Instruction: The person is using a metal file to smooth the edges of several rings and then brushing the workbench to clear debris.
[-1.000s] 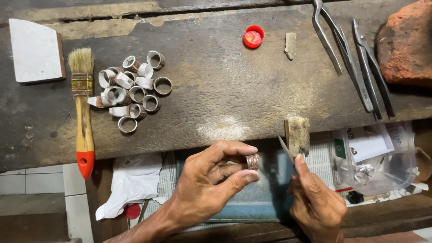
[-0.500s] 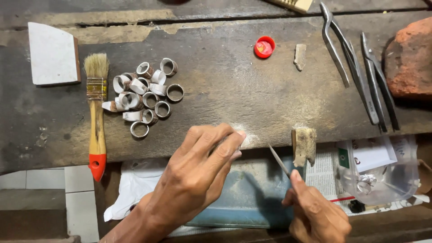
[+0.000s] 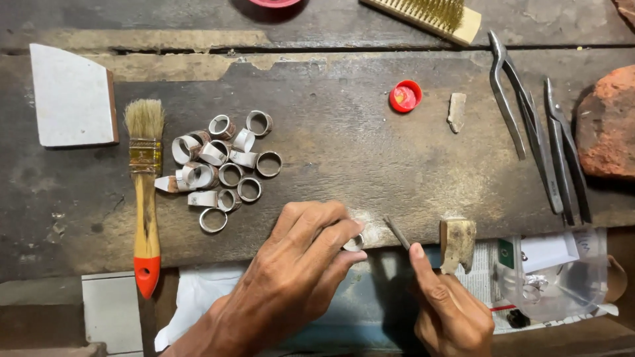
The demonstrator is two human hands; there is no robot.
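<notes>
Your left hand (image 3: 291,277) pinches a small metal ring (image 3: 354,242) between closed fingers (image 3: 331,231) at the front edge of the wooden tabletop (image 3: 370,152). Your right hand (image 3: 450,311) grips a thin file (image 3: 397,233), its tip angled up just beside the ring. A cluster of rings (image 3: 225,168) lies near a paintbrush (image 3: 145,198), well apart to the left.

Single head-worn view, looking steeply down onto a worn wooden bench (image 3: 370,152), close range, far bench edge at frame top, near edge low, left hand (image 3: 291,277) and right hand (image 3: 450,311) entering from the bottom
</notes>
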